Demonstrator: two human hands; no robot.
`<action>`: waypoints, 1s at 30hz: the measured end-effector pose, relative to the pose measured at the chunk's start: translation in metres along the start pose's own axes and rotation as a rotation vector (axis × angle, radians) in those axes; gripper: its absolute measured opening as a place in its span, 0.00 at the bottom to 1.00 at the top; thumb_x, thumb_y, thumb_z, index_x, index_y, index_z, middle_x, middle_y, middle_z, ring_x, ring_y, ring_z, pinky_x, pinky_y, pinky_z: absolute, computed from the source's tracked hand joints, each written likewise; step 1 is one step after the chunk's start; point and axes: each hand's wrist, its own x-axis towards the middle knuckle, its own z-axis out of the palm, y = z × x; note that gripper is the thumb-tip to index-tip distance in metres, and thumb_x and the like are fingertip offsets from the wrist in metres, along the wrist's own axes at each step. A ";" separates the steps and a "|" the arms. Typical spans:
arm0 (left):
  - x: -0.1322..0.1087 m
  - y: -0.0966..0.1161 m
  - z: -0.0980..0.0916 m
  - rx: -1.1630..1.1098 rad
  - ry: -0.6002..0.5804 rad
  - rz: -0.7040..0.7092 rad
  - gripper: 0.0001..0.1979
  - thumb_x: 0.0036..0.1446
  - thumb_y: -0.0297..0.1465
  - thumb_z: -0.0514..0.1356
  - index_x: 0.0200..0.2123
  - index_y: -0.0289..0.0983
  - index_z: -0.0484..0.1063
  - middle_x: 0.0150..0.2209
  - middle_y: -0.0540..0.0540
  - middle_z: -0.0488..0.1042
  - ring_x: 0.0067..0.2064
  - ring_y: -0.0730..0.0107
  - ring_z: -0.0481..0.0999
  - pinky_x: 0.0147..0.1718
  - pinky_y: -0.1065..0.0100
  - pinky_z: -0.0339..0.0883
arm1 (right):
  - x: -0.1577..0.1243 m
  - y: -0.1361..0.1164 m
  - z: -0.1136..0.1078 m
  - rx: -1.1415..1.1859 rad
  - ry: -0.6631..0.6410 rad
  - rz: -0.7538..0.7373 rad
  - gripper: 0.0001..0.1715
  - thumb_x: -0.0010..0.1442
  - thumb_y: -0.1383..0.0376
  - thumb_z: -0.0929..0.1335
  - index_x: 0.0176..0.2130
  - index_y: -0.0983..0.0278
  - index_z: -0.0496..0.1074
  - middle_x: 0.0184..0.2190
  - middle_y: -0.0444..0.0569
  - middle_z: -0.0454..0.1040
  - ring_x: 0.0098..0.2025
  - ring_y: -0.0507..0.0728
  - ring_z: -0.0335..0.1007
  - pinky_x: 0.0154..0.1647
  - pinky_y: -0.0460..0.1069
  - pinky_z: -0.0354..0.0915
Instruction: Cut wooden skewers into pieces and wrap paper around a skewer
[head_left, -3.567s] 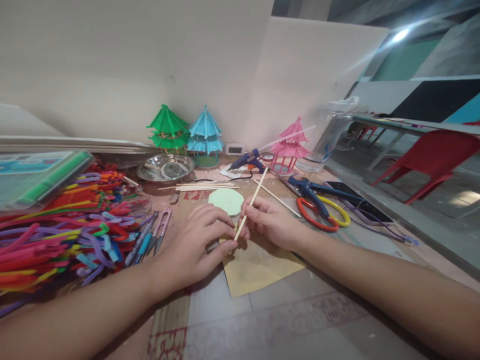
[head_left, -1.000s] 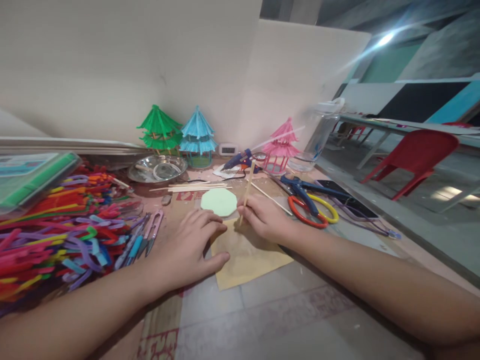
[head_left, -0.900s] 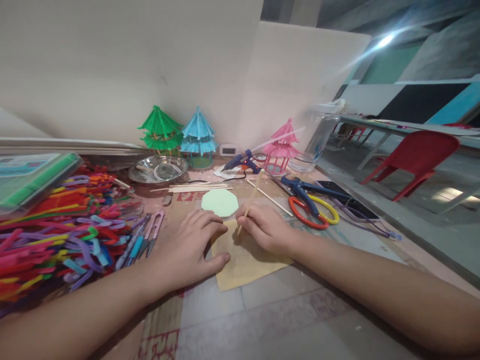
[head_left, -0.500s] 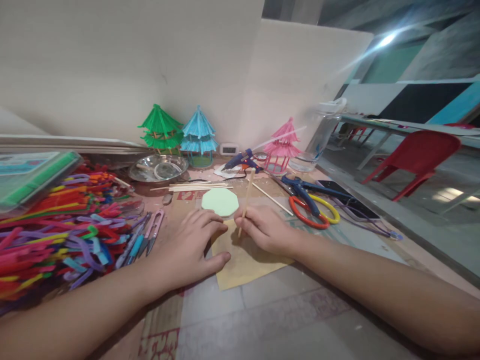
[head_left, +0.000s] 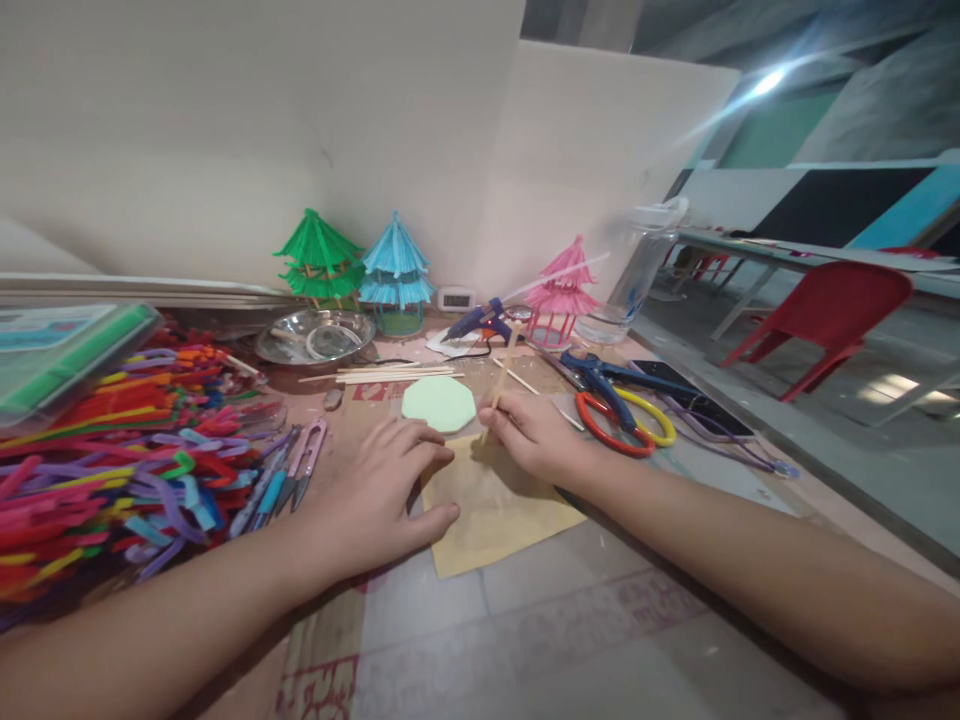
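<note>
My right hand (head_left: pixel 534 438) is closed around a thin wooden stick (head_left: pixel 503 372), held like a pen with its lower tip on a tan sheet of paper (head_left: pixel 499 510). My left hand (head_left: pixel 375 490) lies flat with fingers spread on the left edge of that sheet, pinning it to the table. Just beyond both hands rests a pale green octagonal cutout (head_left: pixel 439 403).
A heap of coloured pipe cleaners (head_left: pixel 112 450) and small snips (head_left: pixel 304 465) lie at left. Loose sticks (head_left: pixel 394 374), a metal dish (head_left: pixel 315 338), a blue glue gun (head_left: pixel 480 320), green, blue and pink paper pagodas (head_left: pixel 395 270), scissors (head_left: pixel 622 405) and a phone (head_left: pixel 694 402) ring the work area.
The stick's tip has travelled a little up and to the right on the tan sheet, and the stick tilts slightly. My left hand has stayed flat on the sheet.
</note>
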 end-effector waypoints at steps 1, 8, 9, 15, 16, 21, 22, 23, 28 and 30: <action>0.000 0.000 0.000 0.000 -0.007 -0.001 0.17 0.52 0.37 0.61 0.44 0.37 0.71 0.48 0.40 0.69 0.54 0.51 0.66 0.55 0.49 0.60 | -0.001 -0.001 0.000 0.041 -0.017 -0.042 0.14 0.65 0.62 0.57 0.29 0.62 0.62 0.21 0.43 0.66 0.25 0.53 0.63 0.28 0.46 0.57; 0.000 0.000 -0.001 0.010 -0.026 0.001 0.17 0.52 0.37 0.60 0.44 0.35 0.71 0.49 0.38 0.69 0.55 0.50 0.64 0.56 0.48 0.59 | 0.000 -0.004 0.002 -0.033 -0.014 -0.037 0.14 0.65 0.61 0.57 0.30 0.62 0.62 0.24 0.47 0.68 0.28 0.56 0.65 0.30 0.48 0.56; 0.000 0.000 -0.001 0.011 -0.028 0.000 0.17 0.52 0.37 0.60 0.44 0.34 0.71 0.49 0.38 0.69 0.55 0.50 0.64 0.56 0.48 0.59 | -0.001 -0.004 0.001 -0.026 -0.008 -0.032 0.14 0.65 0.61 0.57 0.30 0.62 0.62 0.24 0.47 0.68 0.28 0.56 0.65 0.30 0.48 0.56; 0.001 0.001 -0.001 0.009 -0.030 0.003 0.18 0.53 0.37 0.60 0.45 0.34 0.71 0.49 0.38 0.68 0.54 0.51 0.65 0.55 0.49 0.59 | -0.002 -0.006 0.001 0.082 -0.092 -0.090 0.15 0.66 0.60 0.56 0.29 0.61 0.62 0.23 0.44 0.67 0.28 0.54 0.64 0.31 0.46 0.57; 0.001 0.001 -0.001 0.012 -0.029 0.001 0.18 0.52 0.37 0.60 0.45 0.34 0.71 0.49 0.38 0.68 0.55 0.51 0.65 0.55 0.49 0.59 | -0.002 -0.005 0.001 0.046 -0.074 -0.060 0.15 0.66 0.61 0.56 0.29 0.61 0.62 0.23 0.44 0.67 0.27 0.54 0.63 0.31 0.46 0.56; 0.000 0.000 0.000 0.020 -0.031 -0.007 0.18 0.52 0.37 0.60 0.45 0.34 0.71 0.50 0.38 0.68 0.56 0.51 0.64 0.56 0.48 0.58 | -0.001 -0.004 0.001 0.095 -0.080 -0.025 0.15 0.66 0.60 0.56 0.29 0.61 0.61 0.22 0.43 0.66 0.27 0.53 0.63 0.30 0.46 0.56; 0.000 0.000 0.000 0.020 -0.031 -0.005 0.18 0.52 0.37 0.60 0.45 0.34 0.71 0.50 0.38 0.68 0.56 0.51 0.64 0.56 0.48 0.58 | -0.001 -0.005 0.002 0.106 -0.097 -0.039 0.15 0.66 0.61 0.56 0.29 0.61 0.61 0.22 0.43 0.66 0.27 0.53 0.64 0.31 0.46 0.56; 0.000 0.000 0.000 0.019 -0.031 -0.002 0.18 0.52 0.37 0.60 0.45 0.34 0.71 0.50 0.37 0.68 0.56 0.51 0.64 0.56 0.48 0.58 | -0.001 -0.005 0.002 0.102 -0.101 -0.037 0.14 0.65 0.61 0.57 0.29 0.61 0.61 0.22 0.43 0.66 0.28 0.53 0.64 0.31 0.46 0.56; 0.000 -0.001 0.001 0.018 -0.028 -0.005 0.18 0.52 0.37 0.60 0.45 0.34 0.71 0.50 0.38 0.68 0.55 0.50 0.64 0.56 0.48 0.59 | 0.000 -0.006 0.002 0.122 -0.037 0.061 0.14 0.65 0.61 0.57 0.29 0.62 0.62 0.21 0.43 0.66 0.26 0.53 0.63 0.29 0.45 0.56; 0.000 -0.001 0.001 0.019 -0.027 0.002 0.18 0.52 0.37 0.60 0.45 0.35 0.71 0.50 0.38 0.69 0.55 0.51 0.65 0.56 0.48 0.59 | -0.001 -0.007 0.001 0.169 -0.087 0.020 0.14 0.65 0.61 0.57 0.30 0.62 0.62 0.22 0.43 0.67 0.27 0.53 0.64 0.29 0.45 0.56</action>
